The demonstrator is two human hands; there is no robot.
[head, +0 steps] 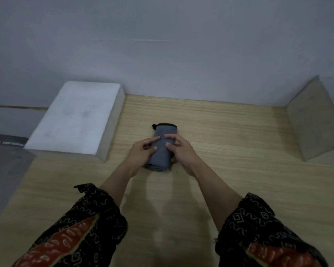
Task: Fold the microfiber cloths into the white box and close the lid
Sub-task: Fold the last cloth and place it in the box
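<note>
**Folded grey cloth held by both hands on a wooden bench**

A grey cloth (161, 151), folded into a thick, narrow bundle with a black-trimmed edge at its far end, is seen lying on a light wooden bench (229, 135). It is held from both sides.

The left hand (141, 153) is placed at the bundle's left edge. Its fingers (156, 139) are curled, with the forefinger laid across the top of the cloth and the thumb pressed against the cloth just nearer the person.

The right hand (182, 151) is placed at the right edge. Its fingers (170, 136) are bent over the top of the cloth and slightly spread. The thumb is tucked against the near right side, so the bundle is pinched between thumb and fingers. The fingertips of the two hands are brought near each other on top of the bundle, with a strip of grey cloth showing between them.

A white box (75, 116) is set well to the left of the fingers and beyond them, against a grey wall (162, 45). Only its flat white top and one side are shown, and its lid appears to be down. A pale upright side panel (316, 120) is seen well to the right of the fingers. Black sleeves (75, 228) patterned in orange are worn pushed up the forearms, well behind the fingers.
</note>
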